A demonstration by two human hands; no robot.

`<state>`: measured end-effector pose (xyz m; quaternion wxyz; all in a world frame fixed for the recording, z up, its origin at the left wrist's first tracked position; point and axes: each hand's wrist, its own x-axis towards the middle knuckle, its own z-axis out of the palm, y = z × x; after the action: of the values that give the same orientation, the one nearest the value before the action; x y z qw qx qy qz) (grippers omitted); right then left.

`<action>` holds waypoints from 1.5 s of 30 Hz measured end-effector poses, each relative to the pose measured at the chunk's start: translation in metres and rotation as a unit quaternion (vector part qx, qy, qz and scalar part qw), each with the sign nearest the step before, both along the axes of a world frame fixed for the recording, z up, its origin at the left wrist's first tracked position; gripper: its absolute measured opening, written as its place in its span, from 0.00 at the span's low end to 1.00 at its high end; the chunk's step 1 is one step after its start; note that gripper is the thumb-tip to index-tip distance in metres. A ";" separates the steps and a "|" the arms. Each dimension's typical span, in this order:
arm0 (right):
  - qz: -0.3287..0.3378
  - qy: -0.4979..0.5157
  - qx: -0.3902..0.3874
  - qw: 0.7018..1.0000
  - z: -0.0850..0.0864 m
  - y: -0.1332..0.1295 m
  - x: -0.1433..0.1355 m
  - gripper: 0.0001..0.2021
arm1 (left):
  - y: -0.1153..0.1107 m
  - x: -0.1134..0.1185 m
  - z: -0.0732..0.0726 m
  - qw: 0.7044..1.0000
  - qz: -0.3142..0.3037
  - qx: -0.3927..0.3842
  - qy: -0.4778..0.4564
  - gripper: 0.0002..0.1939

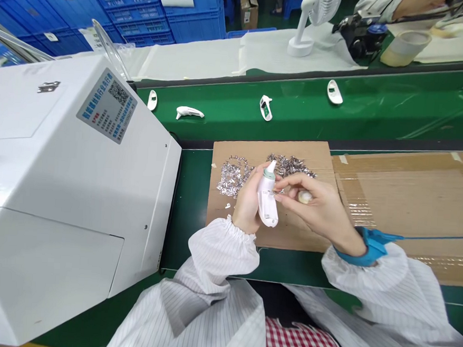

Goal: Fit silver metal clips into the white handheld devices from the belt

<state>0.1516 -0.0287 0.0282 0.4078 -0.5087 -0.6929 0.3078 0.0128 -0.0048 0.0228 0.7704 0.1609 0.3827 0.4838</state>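
The left hand (248, 202) grasps a white, smooth thermometer (268, 201), pale green ringed below its narrow far tip, above the cardboard (290, 234); the right hand's (321, 205) fingertips pinch at its right side, contents unclear.

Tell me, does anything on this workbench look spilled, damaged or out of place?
Nothing looks clearly damaged or spilled. The only slight oddity is a tiny shiny bit on the cardboard, lying apart from the left heap of metal parts, near the left hand holding the white device.

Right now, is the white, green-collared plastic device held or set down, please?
Held: the left hand cradles the device over brown cardboard.
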 end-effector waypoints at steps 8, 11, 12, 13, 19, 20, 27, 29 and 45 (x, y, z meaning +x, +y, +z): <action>-0.035 0.018 0.011 0.999 0.003 -0.004 0.000 0.04 | -0.004 0.002 0.006 1.000 0.006 -0.011 0.002 0.11; -0.038 0.010 0.016 0.999 0.004 -0.005 0.001 0.04 | -0.004 0.003 0.007 1.000 0.001 -0.008 0.004 0.12; -0.037 0.007 0.019 0.999 0.004 -0.006 0.001 0.04 | -0.004 0.003 0.007 1.000 -0.001 -0.008 0.005 0.13; -0.036 0.003 0.022 0.999 0.003 -0.006 0.001 0.04 | -0.004 0.003 0.007 1.000 -0.003 -0.008 0.004 0.13; 0.004 -0.015 0.079 0.997 -0.004 -0.007 0.003 0.03 | -0.005 0.003 0.006 1.000 -0.008 -0.007 -0.008 0.12; 0.015 -0.016 0.094 0.995 -0.005 -0.008 0.004 0.04 | -0.005 0.003 0.005 1.000 -0.009 -0.009 -0.009 0.12; 0.044 -0.056 0.129 0.989 -0.006 -0.011 0.002 0.06 | -0.006 0.005 -0.001 0.999 0.008 -0.032 -0.014 0.10; 0.040 -0.063 0.129 0.989 -0.005 -0.010 0.001 0.06 | -0.008 0.006 0.000 0.999 0.017 -0.029 -0.017 0.10; 0.053 -0.062 0.121 0.989 -0.005 -0.004 0.002 0.02 | -0.012 0.004 0.001 0.999 0.034 -0.037 -0.008 0.08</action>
<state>0.1533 -0.0324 0.0234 0.4060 -0.4365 -0.7749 0.2104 0.0171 -0.0168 0.0240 0.7619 0.1151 0.3991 0.4969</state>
